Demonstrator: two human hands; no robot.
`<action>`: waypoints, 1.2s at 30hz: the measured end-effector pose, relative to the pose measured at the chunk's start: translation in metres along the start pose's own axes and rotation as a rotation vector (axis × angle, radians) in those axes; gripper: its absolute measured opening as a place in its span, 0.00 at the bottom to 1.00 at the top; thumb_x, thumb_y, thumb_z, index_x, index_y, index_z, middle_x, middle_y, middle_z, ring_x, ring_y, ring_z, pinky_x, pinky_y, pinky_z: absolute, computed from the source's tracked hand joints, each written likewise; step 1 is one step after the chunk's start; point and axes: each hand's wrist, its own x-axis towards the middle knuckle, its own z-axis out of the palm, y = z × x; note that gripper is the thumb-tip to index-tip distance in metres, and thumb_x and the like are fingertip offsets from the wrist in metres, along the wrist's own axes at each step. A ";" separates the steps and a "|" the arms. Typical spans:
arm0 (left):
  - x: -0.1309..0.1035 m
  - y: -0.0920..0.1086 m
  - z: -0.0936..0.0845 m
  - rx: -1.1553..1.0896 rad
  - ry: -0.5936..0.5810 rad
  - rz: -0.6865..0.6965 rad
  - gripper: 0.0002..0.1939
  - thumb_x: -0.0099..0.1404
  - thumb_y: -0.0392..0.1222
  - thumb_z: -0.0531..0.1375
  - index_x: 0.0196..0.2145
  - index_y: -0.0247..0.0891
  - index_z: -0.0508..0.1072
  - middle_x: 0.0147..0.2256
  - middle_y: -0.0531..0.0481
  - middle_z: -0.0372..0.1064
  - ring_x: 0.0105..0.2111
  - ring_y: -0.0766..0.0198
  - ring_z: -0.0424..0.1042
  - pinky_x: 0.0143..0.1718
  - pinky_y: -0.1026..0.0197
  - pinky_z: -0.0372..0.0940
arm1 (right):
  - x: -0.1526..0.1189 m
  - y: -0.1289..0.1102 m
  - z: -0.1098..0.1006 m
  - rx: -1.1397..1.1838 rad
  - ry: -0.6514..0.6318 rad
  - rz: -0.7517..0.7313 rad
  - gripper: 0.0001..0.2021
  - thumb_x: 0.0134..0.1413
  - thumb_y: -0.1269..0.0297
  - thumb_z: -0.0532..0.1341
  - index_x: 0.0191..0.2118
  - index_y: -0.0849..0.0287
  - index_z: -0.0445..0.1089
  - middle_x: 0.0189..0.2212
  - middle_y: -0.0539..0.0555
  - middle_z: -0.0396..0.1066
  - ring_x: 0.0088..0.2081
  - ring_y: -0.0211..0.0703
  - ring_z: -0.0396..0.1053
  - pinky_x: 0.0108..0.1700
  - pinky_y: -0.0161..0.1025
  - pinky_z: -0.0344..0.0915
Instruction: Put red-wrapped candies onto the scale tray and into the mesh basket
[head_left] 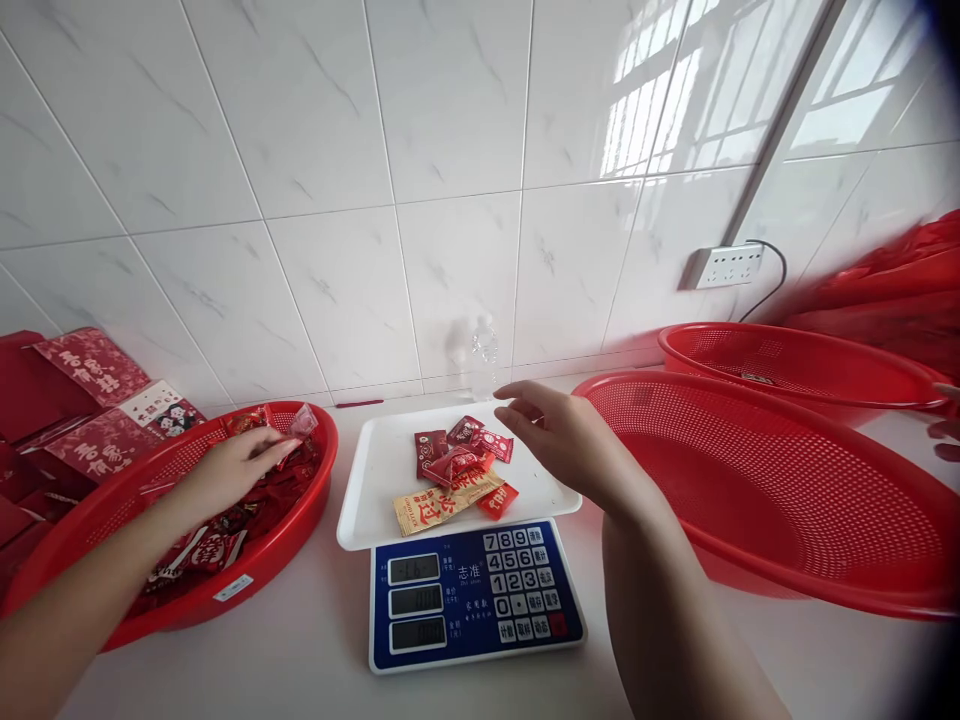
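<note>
My left hand (244, 468) is in the left red basket (319, 490), over a pile of wrapped candies (217, 545). Its fingers are drawn together on a wrapped candy; a pink one (302, 422) lies at the fingertips. My right hand (551, 435) hovers above the right side of a white tray (367, 480), fingers bent and apart, with nothing seen in it. On that tray sit several red packets (454, 465) and a longer tan packet (442, 503). The tray belongs to a scale with a blue keypad panel (476, 595), whose display digits are faint.
Two more red baskets (772, 500) (810, 350) stand at right. A clear plastic bottle (484, 350) is by the tiled wall, under a power strip (726, 267). Red printed boxes (97, 430) are at far left. Part of another person's hand (949, 425) shows at the right edge.
</note>
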 end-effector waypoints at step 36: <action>-0.032 0.111 0.072 -1.147 0.165 0.553 0.14 0.63 0.50 0.55 0.26 0.39 0.69 0.26 0.52 0.66 0.32 0.64 0.69 0.43 0.58 0.64 | -0.001 0.001 -0.003 -0.042 0.016 -0.057 0.10 0.56 0.59 0.55 0.33 0.56 0.71 0.25 0.49 0.73 0.26 0.37 0.67 0.29 0.35 0.59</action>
